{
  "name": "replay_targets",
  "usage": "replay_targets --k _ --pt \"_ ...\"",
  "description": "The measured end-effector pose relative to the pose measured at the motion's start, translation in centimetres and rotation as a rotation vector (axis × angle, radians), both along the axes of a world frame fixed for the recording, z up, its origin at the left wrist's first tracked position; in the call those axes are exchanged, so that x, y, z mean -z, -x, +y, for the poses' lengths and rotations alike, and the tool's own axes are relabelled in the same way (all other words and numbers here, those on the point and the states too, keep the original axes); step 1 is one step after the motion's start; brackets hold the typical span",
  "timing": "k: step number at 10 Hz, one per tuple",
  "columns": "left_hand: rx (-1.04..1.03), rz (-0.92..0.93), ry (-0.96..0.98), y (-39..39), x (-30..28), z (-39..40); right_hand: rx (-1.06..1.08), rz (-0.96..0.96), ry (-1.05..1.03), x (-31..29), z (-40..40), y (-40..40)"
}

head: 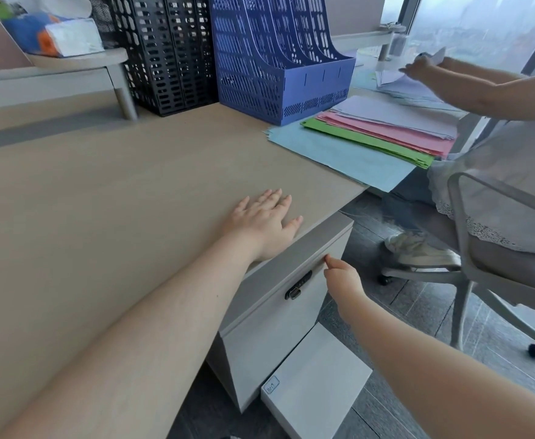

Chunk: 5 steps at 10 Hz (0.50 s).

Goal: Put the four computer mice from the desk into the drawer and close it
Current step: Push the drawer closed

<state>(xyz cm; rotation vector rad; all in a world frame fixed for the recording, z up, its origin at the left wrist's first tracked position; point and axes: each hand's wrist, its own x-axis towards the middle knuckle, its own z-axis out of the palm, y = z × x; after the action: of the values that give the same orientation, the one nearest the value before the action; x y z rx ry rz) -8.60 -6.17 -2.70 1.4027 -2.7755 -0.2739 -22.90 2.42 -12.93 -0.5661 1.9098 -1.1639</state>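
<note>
So from the head cam: left hand (264, 221) is lying flat on the desk (108, 198), palm down, fingers spread out, holding nothing. Right hand (342, 275) is just below and to the right of it, loosely curled, fingertips touching the top edge of the drawer (279, 308) front, right beside the little black lock (298, 285). It isn't gripping anything. Drawer looks pushed in flush under the desk edge. No mice anywhere I can see, so can't tell where they are. Further out past the left hand there's a blue file rack (279, 58), a black one (168, 52), and a stack of colored paper (370, 137). Another person's hand (418, 69) is sorting sheets way off to the right.
</note>
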Motion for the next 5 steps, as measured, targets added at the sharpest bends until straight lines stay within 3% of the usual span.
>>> replay_targets --k 4,5 --pt "-0.012 -0.002 0.007 0.1 -0.2 0.3 -0.158 -0.031 -0.127 -0.6 0.2 1.3" --pt "-0.008 -0.007 -0.006 0.1 -0.4 0.4 -0.323 0.129 -0.23 -1.3 0.2 1.2"
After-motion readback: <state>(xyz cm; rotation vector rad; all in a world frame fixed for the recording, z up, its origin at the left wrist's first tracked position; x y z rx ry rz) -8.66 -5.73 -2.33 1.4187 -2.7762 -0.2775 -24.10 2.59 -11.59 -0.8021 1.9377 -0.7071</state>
